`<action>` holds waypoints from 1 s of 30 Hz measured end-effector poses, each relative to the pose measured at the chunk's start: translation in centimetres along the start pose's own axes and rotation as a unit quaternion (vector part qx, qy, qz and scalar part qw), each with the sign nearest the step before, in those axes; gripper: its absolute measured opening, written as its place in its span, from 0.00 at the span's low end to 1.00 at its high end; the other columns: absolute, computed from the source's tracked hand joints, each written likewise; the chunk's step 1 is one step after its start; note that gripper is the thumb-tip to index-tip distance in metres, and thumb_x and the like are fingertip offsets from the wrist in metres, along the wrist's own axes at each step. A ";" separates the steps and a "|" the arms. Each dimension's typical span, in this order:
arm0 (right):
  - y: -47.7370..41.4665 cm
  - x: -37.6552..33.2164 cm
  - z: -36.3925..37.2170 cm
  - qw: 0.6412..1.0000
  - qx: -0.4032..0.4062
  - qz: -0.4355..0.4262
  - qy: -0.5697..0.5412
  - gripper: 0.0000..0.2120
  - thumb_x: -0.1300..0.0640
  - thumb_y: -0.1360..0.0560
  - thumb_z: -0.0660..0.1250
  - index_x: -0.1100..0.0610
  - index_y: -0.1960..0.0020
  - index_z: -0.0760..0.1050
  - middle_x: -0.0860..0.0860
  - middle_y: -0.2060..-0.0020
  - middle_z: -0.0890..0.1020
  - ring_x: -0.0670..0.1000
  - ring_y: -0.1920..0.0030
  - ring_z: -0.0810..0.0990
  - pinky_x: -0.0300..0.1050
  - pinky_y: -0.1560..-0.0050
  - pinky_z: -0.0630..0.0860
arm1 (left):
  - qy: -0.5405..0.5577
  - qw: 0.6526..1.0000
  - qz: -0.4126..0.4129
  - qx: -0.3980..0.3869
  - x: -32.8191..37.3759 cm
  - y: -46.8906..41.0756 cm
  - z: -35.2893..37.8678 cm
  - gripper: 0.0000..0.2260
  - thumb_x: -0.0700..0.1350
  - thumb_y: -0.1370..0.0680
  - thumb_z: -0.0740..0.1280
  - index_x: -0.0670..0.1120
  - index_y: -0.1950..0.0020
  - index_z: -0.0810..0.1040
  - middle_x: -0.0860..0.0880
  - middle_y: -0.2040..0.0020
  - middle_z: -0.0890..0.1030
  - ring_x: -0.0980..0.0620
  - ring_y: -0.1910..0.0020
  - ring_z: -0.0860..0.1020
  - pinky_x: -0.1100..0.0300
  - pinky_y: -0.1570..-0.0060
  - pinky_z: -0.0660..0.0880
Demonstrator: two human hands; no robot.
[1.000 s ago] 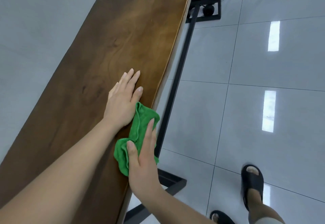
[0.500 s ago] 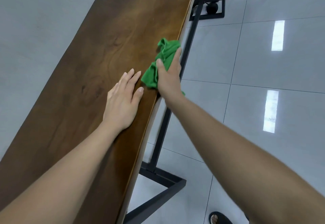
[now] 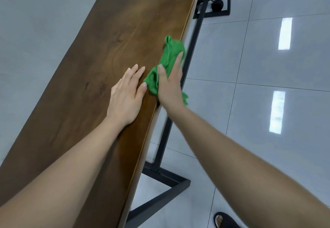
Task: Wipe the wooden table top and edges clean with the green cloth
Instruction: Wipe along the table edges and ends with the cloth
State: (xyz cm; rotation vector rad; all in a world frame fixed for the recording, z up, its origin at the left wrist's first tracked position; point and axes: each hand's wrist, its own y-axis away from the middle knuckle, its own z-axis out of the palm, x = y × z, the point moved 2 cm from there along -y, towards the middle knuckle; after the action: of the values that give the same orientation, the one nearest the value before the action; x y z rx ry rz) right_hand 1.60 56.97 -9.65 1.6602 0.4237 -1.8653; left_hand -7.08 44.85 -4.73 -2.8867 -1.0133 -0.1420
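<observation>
Long dark wooden table (image 3: pixel 125 40), smooth, visible grain; black metal frame (image 3: pixel 166 177) beneath, on glossy grey tiles (image 3: pixel 250 84). Crumpled green cloth (image 3: pixel 171 52) lies on the table's right edge, one corner hanging over. Right hand (image 3: pixel 169 86) presses it, thumb and forefinger straight. Left hand (image 3: pixel 126 97) flat on the wood, fingers relaxed, holding nothing.

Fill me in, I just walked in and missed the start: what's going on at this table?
A person is wiping a long wooden table. The right hand presses a green cloth onto the table's right edge, and part of the cloth hangs over that edge. The left hand rests flat on the top right beside the cloth. The table's black metal frame stands on a glossy tiled floor.
</observation>
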 end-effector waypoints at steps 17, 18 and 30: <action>19.7 4.5 4.3 0.996 -0.047 0.034 -0.068 0.35 0.38 0.11 0.56 0.28 0.16 0.35 0.35 0.13 0.47 0.34 0.16 0.49 0.39 0.20 0.53 | 0.019 1.000 -0.001 -0.005 -0.2 0.0 -0.2 0.25 0.60 0.10 0.50 0.58 0.12 0.61 0.57 0.11 0.59 0.55 0.12 0.53 0.47 0.16 0.53; 17.7 4.1 4.1 0.996 -0.038 0.034 -0.067 0.35 0.39 0.11 0.57 0.30 0.15 0.35 0.37 0.13 0.50 0.38 0.15 0.51 0.43 0.18 0.54 | 0.020 1.000 0.000 -0.006 -0.2 0.1 -0.2 0.25 0.60 0.10 0.50 0.58 0.12 0.61 0.57 0.11 0.59 0.55 0.12 0.53 0.47 0.17 0.53; -5.7 -1.6 -0.7 0.999 0.032 0.029 0.014 0.37 0.46 0.10 0.58 0.45 0.11 0.38 0.54 0.15 0.61 0.57 0.18 0.67 0.55 0.21 0.64 | 0.040 0.999 -0.029 -0.014 0.0 1.4 -0.5 0.25 0.59 0.10 0.51 0.59 0.12 0.62 0.56 0.11 0.59 0.54 0.12 0.53 0.44 0.14 0.55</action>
State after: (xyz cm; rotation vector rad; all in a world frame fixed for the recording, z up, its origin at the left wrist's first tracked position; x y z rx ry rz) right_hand -1.27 62.12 -9.03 1.7249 0.3261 -1.8316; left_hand -6.25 43.68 -4.33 -2.8523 -1.0898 -0.2766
